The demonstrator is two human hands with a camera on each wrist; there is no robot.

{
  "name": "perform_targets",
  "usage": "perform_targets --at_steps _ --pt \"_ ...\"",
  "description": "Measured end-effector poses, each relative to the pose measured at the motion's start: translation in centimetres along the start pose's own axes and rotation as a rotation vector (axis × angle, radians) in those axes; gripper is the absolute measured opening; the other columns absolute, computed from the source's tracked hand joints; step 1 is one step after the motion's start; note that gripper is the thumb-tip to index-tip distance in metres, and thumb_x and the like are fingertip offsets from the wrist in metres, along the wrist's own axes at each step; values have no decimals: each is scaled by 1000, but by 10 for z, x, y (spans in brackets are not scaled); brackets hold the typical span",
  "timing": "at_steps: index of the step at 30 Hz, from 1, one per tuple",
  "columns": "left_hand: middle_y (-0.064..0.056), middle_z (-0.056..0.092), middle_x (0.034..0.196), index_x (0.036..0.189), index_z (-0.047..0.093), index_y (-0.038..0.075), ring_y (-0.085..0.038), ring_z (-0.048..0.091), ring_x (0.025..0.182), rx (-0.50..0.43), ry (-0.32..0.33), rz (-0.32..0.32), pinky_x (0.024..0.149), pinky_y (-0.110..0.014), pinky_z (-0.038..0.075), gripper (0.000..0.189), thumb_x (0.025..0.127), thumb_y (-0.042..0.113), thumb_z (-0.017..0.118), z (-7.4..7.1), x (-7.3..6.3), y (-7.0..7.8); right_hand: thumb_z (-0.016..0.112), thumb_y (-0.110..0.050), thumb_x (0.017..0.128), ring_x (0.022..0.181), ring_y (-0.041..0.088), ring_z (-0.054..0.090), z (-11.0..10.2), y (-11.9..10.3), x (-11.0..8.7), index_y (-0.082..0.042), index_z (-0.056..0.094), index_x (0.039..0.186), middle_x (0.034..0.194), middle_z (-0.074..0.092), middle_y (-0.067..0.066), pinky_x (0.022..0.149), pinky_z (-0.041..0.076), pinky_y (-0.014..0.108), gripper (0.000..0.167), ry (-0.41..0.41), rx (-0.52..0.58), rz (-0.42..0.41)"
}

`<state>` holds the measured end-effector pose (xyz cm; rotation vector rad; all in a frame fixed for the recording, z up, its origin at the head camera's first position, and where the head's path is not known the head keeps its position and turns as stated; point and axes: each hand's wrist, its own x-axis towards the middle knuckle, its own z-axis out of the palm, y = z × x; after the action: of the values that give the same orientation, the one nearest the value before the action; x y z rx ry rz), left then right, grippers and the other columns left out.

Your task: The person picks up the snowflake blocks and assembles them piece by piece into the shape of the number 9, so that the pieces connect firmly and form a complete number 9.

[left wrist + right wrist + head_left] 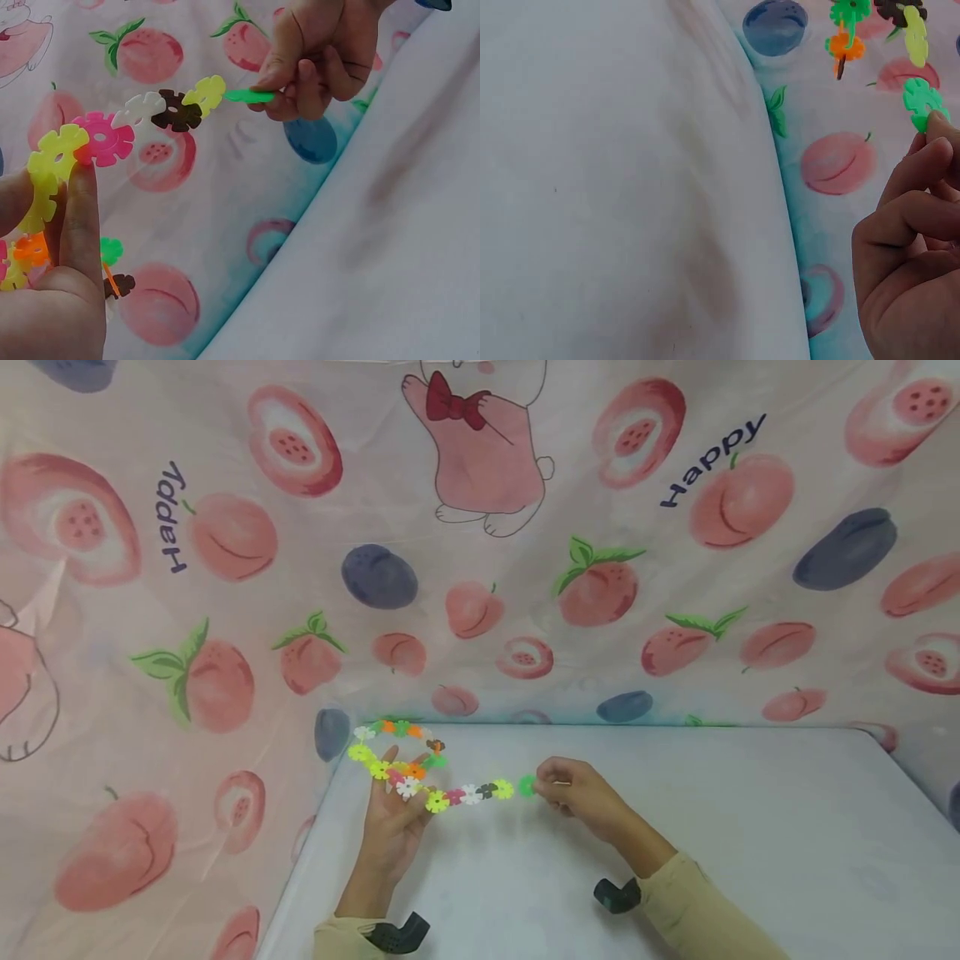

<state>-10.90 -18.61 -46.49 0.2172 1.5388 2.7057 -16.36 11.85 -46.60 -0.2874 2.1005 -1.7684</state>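
Note:
My left hand (393, 831) holds a chain of flower-shaped interlocking plastic discs (437, 801) in yellow, pink, white, brown, orange and green. Part of it loops above the palm, and a straighter run reaches rightward. In the left wrist view, a yellow disc (58, 150) sits between thumb and finger. The run ends in another yellow disc (205, 94). My right hand (583, 793) pinches a single green flower disc (921, 97) between thumb and forefinger, close to that end. A small gap shows between the green and yellow discs in the right wrist view.
Both hands are above a white table (750, 835). A fruit-patterned pink cloth (525, 577) hangs behind it and along the left side. Black devices (618, 896) sit at both wrists, beside beige sleeves (697, 902).

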Motion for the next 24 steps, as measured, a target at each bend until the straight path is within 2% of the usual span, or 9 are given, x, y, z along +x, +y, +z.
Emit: perform_targets --at_steps 4,11,19,24 --pt "-14 24 165 160 11 35 -14 54 132 -7 -2 2 103 -31 53 83 101 -8 50 1 0 -1 68 -23 99 71 18 48 4 -4 -4 -3 59 104 80 52 4 58 39 26 22 -10 30 -37" --pt "-8 29 163 160 11 36 -24 39 148 -36 -1 -2 105 -34 51 83 101 -8 50 5 0 1 66 -21 100 68 17 45 7 0 -6 -3 56 105 78 49 5 56 37 25 21 5 83 -88" --pt "-7 30 163 160 12 36 -21 45 142 -30 8 -9 105 -33 52 82 101 -6 51 7 0 -1 66 -20 100 66 16 45 10 -2 -8 -1 56 106 79 49 5 57 37 24 23 21 117 -106" --pt "-7 30 163 160 11 36 -26 40 148 -21 11 -6 106 -33 51 82 102 -5 51 9 -1 -2 66 -20 100 68 16 47 14 -2 -9 -3 57 107 82 50 5 57 39 24 21 55 98 -110"
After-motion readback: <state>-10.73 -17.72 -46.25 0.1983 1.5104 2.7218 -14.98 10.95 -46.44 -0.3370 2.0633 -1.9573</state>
